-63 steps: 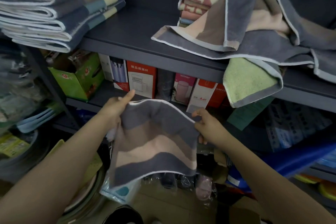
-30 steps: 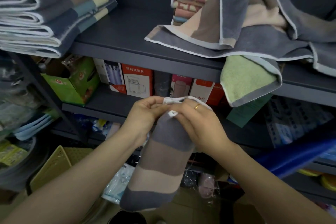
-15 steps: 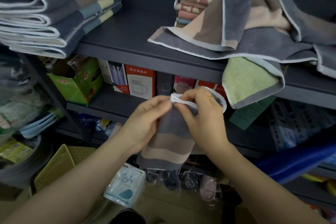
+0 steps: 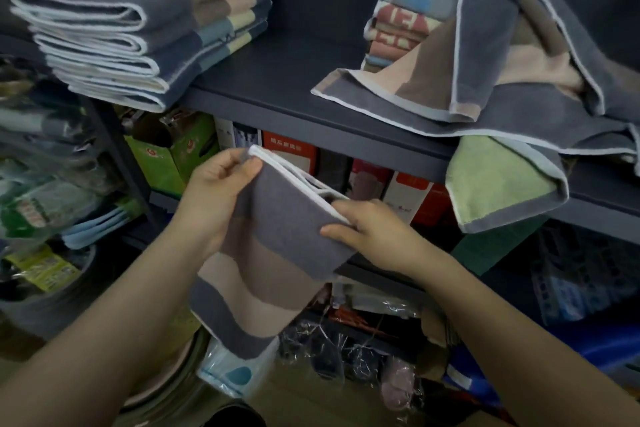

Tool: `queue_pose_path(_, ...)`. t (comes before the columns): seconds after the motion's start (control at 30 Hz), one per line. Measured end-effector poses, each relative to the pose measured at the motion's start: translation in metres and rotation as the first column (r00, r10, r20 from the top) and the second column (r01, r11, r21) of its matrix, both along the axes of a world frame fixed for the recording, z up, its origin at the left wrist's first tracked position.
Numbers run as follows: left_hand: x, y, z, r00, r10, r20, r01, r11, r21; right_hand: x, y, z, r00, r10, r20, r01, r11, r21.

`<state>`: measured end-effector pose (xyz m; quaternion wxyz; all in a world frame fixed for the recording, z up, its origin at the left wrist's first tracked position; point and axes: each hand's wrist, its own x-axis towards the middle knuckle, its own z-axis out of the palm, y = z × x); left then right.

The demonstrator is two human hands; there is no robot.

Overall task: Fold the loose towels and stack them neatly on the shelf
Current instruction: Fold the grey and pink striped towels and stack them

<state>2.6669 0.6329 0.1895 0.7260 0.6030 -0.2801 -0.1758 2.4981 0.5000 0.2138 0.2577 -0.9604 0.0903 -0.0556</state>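
1. Six or so folded terry towels make the folded stack at the far left of the dark grey shelf; each is a flat rectangle banded in grey, brown and beige or pale yellow, with a white bound edge facing out.
2. Below that stack, a green carton stands on the lower level, with plastic-wrapped goods crowded to its left.
3. One left hand pinches the upper left corner of the held towel, thumb on the front and fingers curled behind the white hem.
4. This towel hangs in mid-air below and in front of the shelf edge, doubled over, soft and napped, striped grey, brown and beige.
5. One right hand grips the opposite top corner, thumb lying across the grey face, fingers tucked behind.
6. Red-and-white boxes line the lower level behind both hands.
7. At the back right, a small stack of pink and blue cloths is partly hidden by the loose towels, a rumpled grey-and-peach heap whose green corner droops over the shelf front.
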Motion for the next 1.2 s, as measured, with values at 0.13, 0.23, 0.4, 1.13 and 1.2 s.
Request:
queue_pose_path(0.13, 0.015, 0.020, -0.010, 0.976, 0.138, 0.171, -0.149, 0.988, 0.051, 0.022, 0.000, 0.006, 0.981, 0.119, -0.153, -0.144, 0.977, -0.160)
queue_pose_path(0.23, 0.030, 0.035, -0.017, 0.968, 0.206, 0.146, -0.218, 0.973, 0.073, 0.041, 0.001, 0.016, 0.975, 0.147, -0.165, -0.196, 0.919, -0.343)
queue_pose_path(0.4, 0.066, 0.056, 0.002, 0.956, 0.252, 0.148, -0.249, 0.968, -0.034, 0.069, 0.000, 0.037, 0.894, 0.233, 0.383, 0.023, 0.829, -0.558)
queue_pose_path(1.13, 0.225, 0.085, 0.125, 0.883, -0.154, 0.443, 0.205, 0.976, -0.069, 0.276, 0.033, 0.195, 0.758, -0.444, 0.478, -0.454, 0.167, 0.875)
queue_pose_path(1.2, 0.232, 0.082, 0.120, 0.899, -0.135, 0.417, 0.187, 0.979, -0.085, 0.290, 0.028, 0.202, 0.776, -0.458, 0.433, -0.427, 0.123, 0.896)
